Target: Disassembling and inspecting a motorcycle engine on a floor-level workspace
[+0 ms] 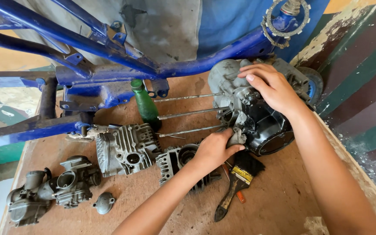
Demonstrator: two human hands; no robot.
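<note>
fingers on the engine block

fingers (257, 76) of right hand (275, 87) spread flat over top of engine block (257, 117). left hand (214, 150) has its fingers curled against the block's lower front edge; what they pinch cannot be told. block: grey, grimy casting with black round cover, three long studs (188, 114) projecting left. it lies on right of brown worktop (122, 200), under blue frame (109, 48). its far side is hidden by the right hand.

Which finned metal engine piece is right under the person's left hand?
The darker finned cylinder with the round hole, beside the left hand. The paler finned cylinder head lies apart, nearer the green bottle.
</note>
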